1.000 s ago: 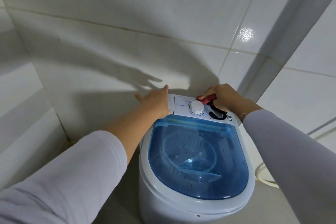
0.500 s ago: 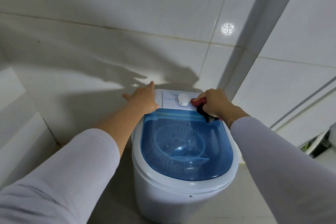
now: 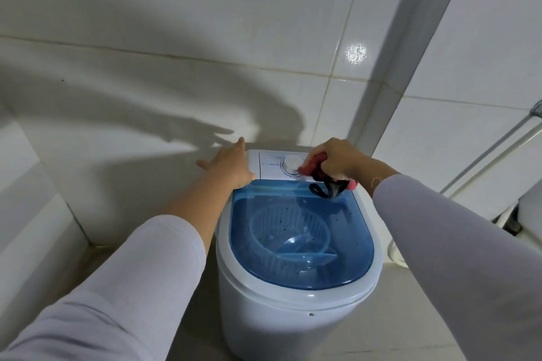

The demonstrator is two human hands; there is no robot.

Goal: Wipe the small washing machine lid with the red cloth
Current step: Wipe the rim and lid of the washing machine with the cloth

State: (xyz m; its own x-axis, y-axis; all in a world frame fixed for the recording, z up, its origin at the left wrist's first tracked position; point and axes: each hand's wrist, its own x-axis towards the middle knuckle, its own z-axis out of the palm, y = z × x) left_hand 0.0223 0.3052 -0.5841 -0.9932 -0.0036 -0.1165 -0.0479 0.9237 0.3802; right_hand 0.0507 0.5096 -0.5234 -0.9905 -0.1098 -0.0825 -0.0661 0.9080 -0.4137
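Note:
A small white washing machine (image 3: 281, 322) stands on the floor against the tiled wall. Its see-through blue lid (image 3: 299, 231) is down, with dark specks on it and a basket visible beneath. My right hand (image 3: 337, 160) is shut on the red cloth (image 3: 312, 168), pressing it on the white control panel beside the round dial (image 3: 292, 165). A black loop (image 3: 325, 189) hangs from the cloth onto the lid's back edge. My left hand (image 3: 228, 165) lies flat, fingers apart, on the machine's back left corner.
White tiled walls (image 3: 176, 38) close in behind and to the left, with a corner pillar (image 3: 410, 38) at the back right. Pale pipes (image 3: 481, 152) and a white fixture (image 3: 531, 214) sit at the right edge. A hose loop (image 3: 394, 252) lies by the machine.
My right hand with the red cloth has stayed by the dial, rubbing the panel around it. The left hand has kept its place. My head has pulled back and shifted.

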